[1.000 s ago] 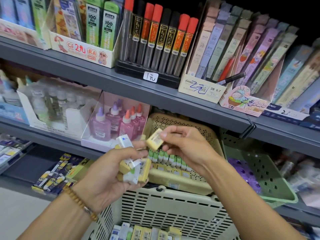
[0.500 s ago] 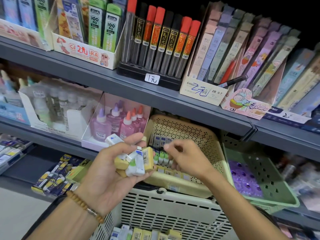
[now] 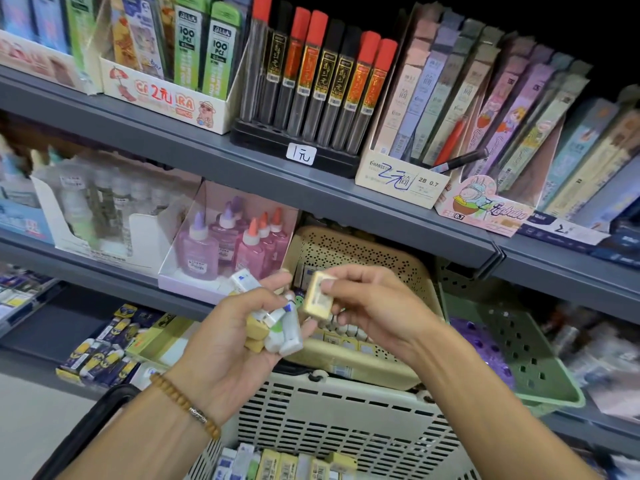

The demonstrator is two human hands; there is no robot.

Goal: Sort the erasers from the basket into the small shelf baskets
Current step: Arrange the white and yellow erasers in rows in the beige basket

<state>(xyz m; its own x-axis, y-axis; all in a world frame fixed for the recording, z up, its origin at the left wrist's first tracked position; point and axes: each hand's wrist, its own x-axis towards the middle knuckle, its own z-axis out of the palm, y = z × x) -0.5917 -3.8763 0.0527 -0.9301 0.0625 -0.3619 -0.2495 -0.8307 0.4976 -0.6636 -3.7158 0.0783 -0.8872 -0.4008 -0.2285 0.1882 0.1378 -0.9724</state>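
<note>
One yellow eraser (image 3: 317, 295) pinched in right hand (image 3: 372, 306) above tan shelf basket (image 3: 408, 271); several erasers (image 3: 277, 323) clutched in left hand (image 3: 221, 344). Best lowered onto matching, probably yellow, row; more left in big basket (image 3: 346, 420).

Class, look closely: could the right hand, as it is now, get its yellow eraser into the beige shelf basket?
Probably yes. The right hand pinches the yellow eraser just before the beige shelf basket, whose open top shows nothing between.

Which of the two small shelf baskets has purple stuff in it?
The green basket on the right; purple items lie inside it. The beige basket beside it, behind the hands, holds rows of erasers instead.
</note>
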